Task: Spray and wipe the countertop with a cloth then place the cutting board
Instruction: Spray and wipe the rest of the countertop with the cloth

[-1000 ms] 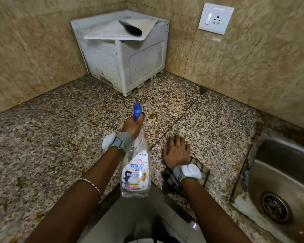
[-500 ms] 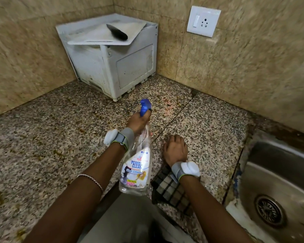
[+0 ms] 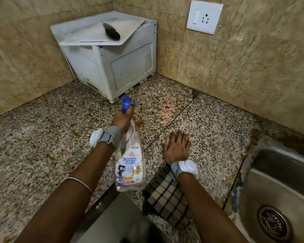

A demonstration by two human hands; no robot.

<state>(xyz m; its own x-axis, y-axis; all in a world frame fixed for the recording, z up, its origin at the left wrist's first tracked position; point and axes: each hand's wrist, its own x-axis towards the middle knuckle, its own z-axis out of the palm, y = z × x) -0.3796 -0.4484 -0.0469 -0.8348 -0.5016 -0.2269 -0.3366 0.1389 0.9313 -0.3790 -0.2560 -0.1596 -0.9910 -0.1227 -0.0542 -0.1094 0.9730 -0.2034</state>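
My left hand (image 3: 122, 120) grips the spray bottle (image 3: 130, 165); my right hand (image 3: 177, 148) lies flat on the counter (image 3: 42, 137), cloth (image 3: 167, 193) under its wrist. Risk: the overhanging cloth slips off (cutting board (image 3: 95, 35) sits on the corner box (image 3: 130, 67)).

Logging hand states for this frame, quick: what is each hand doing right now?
Left hand: closed, gripping the spray bottle by its neck.
Right hand: open, fingers straight, flat on the countertop.

On the spray bottle (image 3: 130, 165) label — "adi" in red script, "PERFECT CLEAN" in blue capitals, "Glass Cleaner" beneath; lower down, small and faint — "Anti-Streak", "Anti-Fog".
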